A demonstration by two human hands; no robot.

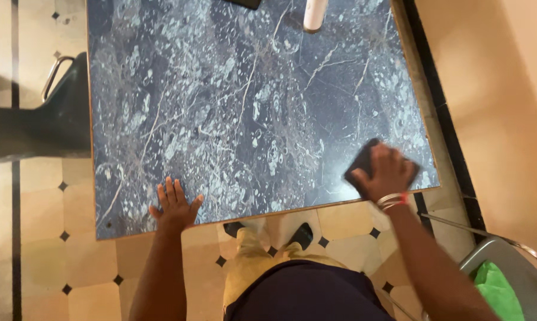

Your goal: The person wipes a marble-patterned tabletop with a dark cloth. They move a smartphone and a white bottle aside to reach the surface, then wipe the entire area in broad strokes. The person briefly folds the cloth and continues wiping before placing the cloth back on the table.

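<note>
Wiping the marbled bench [250,107]: our right hand [389,176] presses a dark cloth [363,163] at the near-right corner, while our left hand [174,205] lies flat, fingers spread, on the near edge. Next stroke, we judge, needs leftward sweep.

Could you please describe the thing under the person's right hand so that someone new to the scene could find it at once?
Start at the dark blue marbled table that fills most of the view and go to its near right corner. There the right hand presses flat on a dark cloth. It is the only soft, dark pad on the table; the white bottle stands at the far edge.
</note>
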